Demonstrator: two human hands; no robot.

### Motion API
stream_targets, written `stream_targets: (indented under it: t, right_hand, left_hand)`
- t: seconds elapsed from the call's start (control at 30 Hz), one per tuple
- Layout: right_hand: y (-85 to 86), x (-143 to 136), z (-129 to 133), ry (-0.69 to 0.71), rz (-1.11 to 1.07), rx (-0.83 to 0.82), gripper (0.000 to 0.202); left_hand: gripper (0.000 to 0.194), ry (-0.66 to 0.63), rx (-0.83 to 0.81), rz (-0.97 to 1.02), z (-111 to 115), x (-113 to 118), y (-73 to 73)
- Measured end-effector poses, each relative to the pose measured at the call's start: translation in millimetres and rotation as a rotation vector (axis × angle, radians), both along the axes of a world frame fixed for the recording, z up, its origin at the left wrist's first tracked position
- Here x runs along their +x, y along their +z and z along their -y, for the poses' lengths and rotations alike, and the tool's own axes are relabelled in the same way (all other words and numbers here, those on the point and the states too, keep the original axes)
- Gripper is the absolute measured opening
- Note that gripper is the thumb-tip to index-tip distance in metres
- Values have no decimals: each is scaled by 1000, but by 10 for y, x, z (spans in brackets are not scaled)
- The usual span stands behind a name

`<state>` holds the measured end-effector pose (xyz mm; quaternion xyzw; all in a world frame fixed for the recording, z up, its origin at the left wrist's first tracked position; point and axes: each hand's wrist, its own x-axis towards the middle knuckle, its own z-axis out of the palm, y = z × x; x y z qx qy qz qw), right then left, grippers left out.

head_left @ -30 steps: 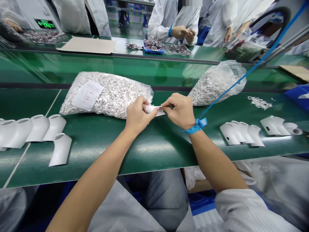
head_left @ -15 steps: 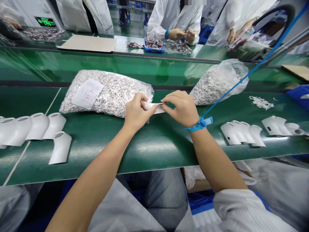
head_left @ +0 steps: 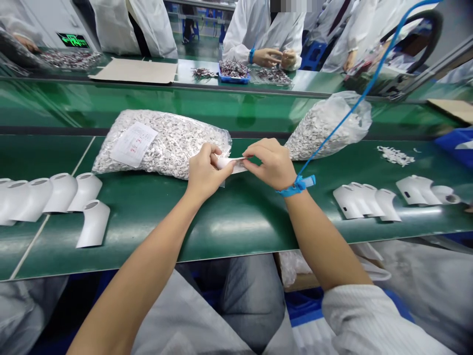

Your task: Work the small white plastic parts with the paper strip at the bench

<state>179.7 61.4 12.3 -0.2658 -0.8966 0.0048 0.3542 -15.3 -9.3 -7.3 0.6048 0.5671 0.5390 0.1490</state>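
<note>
Small white plastic piece (head_left: 229,163), long axis left–right, pinched between left hand (head_left: 205,170) and right hand (head_left: 271,162) above the green worktop (head_left: 236,222), mid-width.

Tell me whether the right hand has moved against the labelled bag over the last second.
No. The right hand is still pinching the white part just off the labelled bag's right end; the whole view shifted together.

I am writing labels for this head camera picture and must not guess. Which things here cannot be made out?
- White part: mostly covered by the left hand and right hand; shape unclear.
- Paper label on the big bag: writing too small.
- White housings at left: cut off by the picture edge.
- Pieces in the blue tray: too far and small.
</note>
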Motion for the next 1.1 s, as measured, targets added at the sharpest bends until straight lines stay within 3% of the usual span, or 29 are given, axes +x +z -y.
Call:
stream_targets:
  t: [0.07, 0.17, 0.27, 0.33, 0.43, 0.57, 0.67, 0.77, 0.83, 1.0, 1.1]
  right_hand:
    - [23, 50, -30, 97, 18, -147, 10]
    - [66, 147, -68, 280, 137, -486, 42]
    - [65, 203, -91, 375, 223, -781, 74]
    - [23, 196, -104, 380, 224, -881, 80]
    - [-60, 149, -113, 341, 219, -905, 78]
    - [-107, 101, -80, 309, 205, -866, 69]
    - [-119, 71, -41, 244, 180, -808, 61]
    - [-162, 40, -4, 151, 125, -695, 51]
    - [-199, 32, 33, 114, 91, -618, 44]
    - [-252, 127, 290, 11, 44, -477, 31]
    - [-304, 361, 574, -165, 61, -327, 24]
  left_hand:
    - [35, -7, 9, -118, 51, 30, -1]
    - [36, -35, 105, -412, 258, 121, 26]
    - [19, -46, 319, -744, 660, 211, 64]
    - [6, -32, 433, -973, 998, 218, 71]
    - [9, 11, 436, -1193, 1505, 91, 74]
    - [19, 199, 139, -1259, 1994, -283, 119]
    - [33, 458, -102, -1230, 2149, -523, 151]
    - [38, 667, -176, -1146, 2129, -547, 204]
    - [33, 566, -138, -1085, 2014, -429, 258]
    - [25, -197, -110, -1113, 1356, 112, 319]
    - [25, -479, -109, -1074, 916, 425, 237]
